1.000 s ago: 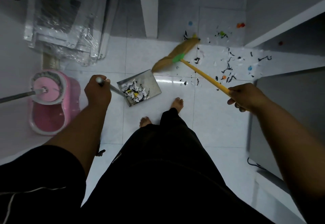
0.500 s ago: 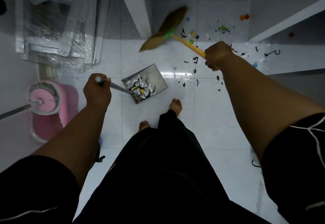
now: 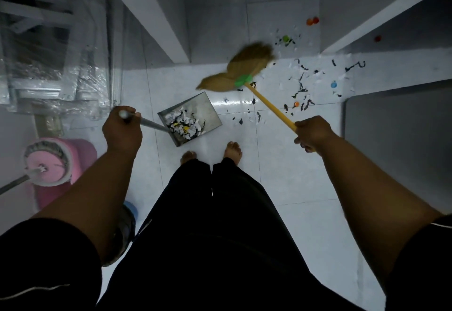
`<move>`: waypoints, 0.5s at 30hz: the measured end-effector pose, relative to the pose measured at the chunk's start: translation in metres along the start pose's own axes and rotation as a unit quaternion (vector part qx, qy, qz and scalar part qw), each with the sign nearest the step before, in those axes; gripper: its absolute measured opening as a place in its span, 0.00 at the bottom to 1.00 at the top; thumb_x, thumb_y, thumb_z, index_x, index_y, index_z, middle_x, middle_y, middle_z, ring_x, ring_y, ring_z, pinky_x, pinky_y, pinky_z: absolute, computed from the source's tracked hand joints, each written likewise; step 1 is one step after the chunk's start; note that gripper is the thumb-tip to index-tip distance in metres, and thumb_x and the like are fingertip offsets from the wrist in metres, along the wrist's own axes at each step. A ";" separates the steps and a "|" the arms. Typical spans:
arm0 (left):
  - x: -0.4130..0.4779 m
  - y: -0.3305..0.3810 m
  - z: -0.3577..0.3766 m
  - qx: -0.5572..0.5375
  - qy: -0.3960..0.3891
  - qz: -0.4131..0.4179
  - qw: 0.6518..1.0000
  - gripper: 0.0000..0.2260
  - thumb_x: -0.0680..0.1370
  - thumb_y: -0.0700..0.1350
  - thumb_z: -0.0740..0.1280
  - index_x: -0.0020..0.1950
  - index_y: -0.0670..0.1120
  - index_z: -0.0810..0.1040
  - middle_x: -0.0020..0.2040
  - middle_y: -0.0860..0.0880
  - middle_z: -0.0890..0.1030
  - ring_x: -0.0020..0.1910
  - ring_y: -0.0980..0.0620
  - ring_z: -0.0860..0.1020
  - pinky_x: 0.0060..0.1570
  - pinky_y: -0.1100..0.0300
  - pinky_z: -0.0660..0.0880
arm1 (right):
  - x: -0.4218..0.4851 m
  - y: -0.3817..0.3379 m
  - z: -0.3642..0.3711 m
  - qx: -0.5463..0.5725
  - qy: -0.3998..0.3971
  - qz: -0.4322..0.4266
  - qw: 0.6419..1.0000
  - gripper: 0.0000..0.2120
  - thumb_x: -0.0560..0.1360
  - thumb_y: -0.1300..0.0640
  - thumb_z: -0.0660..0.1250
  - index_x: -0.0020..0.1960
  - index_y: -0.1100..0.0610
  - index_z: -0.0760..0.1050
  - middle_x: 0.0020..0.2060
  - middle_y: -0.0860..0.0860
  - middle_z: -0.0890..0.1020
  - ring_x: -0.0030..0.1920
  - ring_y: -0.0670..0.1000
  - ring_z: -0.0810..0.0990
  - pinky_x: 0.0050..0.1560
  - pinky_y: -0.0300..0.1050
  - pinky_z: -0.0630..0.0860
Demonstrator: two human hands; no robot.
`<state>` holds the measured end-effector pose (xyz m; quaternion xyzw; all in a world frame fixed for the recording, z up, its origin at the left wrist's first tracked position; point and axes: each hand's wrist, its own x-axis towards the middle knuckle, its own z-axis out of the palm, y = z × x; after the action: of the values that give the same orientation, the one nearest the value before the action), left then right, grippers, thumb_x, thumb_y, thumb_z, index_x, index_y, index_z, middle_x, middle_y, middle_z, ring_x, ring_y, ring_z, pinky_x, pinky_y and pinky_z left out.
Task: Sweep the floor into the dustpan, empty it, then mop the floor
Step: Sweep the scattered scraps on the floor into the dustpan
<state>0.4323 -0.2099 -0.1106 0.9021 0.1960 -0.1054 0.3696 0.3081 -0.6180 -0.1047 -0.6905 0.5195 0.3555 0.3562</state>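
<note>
Square grey metal dustpan (image 3: 200, 107) flat on white tiled floor (image 3: 281, 164), just ahead of bare feet (image 3: 232, 150), part-filled with torn paper. Left hand (image 3: 122, 132) curled round its long grey handle. Right hand (image 3: 310, 134) gripping yellow stick of straw broom (image 3: 234, 71), bristles blurred just beyond the pan's far edge. Sweeping step, seemingly well short of done: black and white scraps (image 3: 300, 88) and coloured caps scattered to the right. Next, probably: drag that litter left into the pan's mouth. Pink mop bucket (image 3: 53, 164) waiting at left.

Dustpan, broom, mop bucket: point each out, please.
Dustpan (image 3: 203, 109): head view, bare metal floor of the pan.
Broom (image 3: 242, 80): head view, green collar at the bristles.
Mop bucket (image 3: 83, 153): head view, pink side wall.
</note>
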 end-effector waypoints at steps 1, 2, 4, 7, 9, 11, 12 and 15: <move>0.005 0.001 0.000 -0.002 -0.010 0.007 1.000 0.04 0.75 0.43 0.68 0.48 0.51 0.77 0.47 0.52 0.79 0.50 0.55 0.77 0.57 0.61 0.73 | -0.007 0.009 0.001 0.019 -0.009 0.012 1.000 0.10 0.77 0.62 0.64 0.56 0.57 0.79 0.40 0.61 0.83 0.26 0.53 0.74 0.25 0.40 0.71; 0.010 0.002 -0.001 -0.004 -0.018 0.010 1.000 0.04 0.75 0.43 0.69 0.48 0.51 0.77 0.47 0.53 0.79 0.50 0.55 0.77 0.58 0.60 0.74 | -0.014 0.017 0.003 0.039 -0.015 0.028 0.999 0.09 0.77 0.62 0.64 0.56 0.57 0.78 0.39 0.61 0.83 0.26 0.52 0.74 0.25 0.40 0.70; 0.022 0.004 -0.003 -0.004 -0.031 0.014 0.999 0.04 0.75 0.43 0.69 0.47 0.51 0.77 0.47 0.53 0.79 0.51 0.53 0.78 0.59 0.57 0.75 | -0.029 0.031 0.010 0.079 -0.018 0.063 0.995 0.08 0.78 0.60 0.63 0.54 0.60 0.78 0.37 0.60 0.82 0.26 0.52 0.74 0.24 0.40 0.70; 0.036 0.006 -0.006 0.003 -0.050 0.032 0.998 0.04 0.75 0.44 0.69 0.48 0.51 0.77 0.47 0.53 0.80 0.51 0.52 0.79 0.60 0.56 0.76 | -0.056 0.047 0.024 0.134 -0.020 0.095 0.986 0.11 0.79 0.58 0.62 0.53 0.65 0.77 0.37 0.61 0.82 0.26 0.53 0.73 0.26 0.40 0.71; 0.042 0.006 -0.008 0.010 -0.061 0.048 0.997 0.04 0.75 0.44 0.69 0.49 0.49 0.78 0.47 0.53 0.80 0.50 0.53 0.78 0.59 0.56 0.76 | -0.078 0.055 0.036 0.167 -0.025 0.107 0.980 0.10 0.78 0.59 0.61 0.53 0.65 0.77 0.38 0.62 0.82 0.27 0.53 0.73 0.27 0.40 0.71; 0.046 0.006 -0.012 0.020 -0.074 0.068 0.995 0.04 0.75 0.44 0.69 0.49 0.49 0.78 0.47 0.52 0.79 0.49 0.53 0.78 0.56 0.59 0.75 | -0.101 0.061 0.048 0.195 -0.029 0.120 0.973 0.10 0.78 0.60 0.61 0.52 0.66 0.77 0.38 0.63 0.82 0.26 0.52 0.72 0.26 0.40 0.69; 0.049 0.007 -0.014 0.022 -0.081 0.076 0.994 0.04 0.75 0.44 0.69 0.48 0.50 0.78 0.46 0.52 0.79 0.49 0.53 0.78 0.54 0.60 0.75 | -0.112 0.063 0.054 0.208 -0.031 0.125 0.970 0.10 0.77 0.61 0.60 0.52 0.66 0.77 0.37 0.63 0.82 0.25 0.52 0.72 0.25 0.40 0.69; 0.059 0.009 -0.018 0.026 -0.095 0.091 0.991 0.04 0.75 0.44 0.69 0.47 0.52 0.77 0.46 0.52 0.79 0.49 0.53 0.78 0.55 0.60 0.75 | -0.148 0.072 0.069 0.247 -0.027 0.120 0.961 0.10 0.76 0.62 0.60 0.52 0.65 0.78 0.36 0.62 0.82 0.25 0.51 0.71 0.25 0.40 0.68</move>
<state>0.4905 -0.1871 -0.1122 0.9113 0.0741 -0.1618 0.3714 0.1988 -0.5047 -0.0203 -0.5037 0.6601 0.2746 0.4849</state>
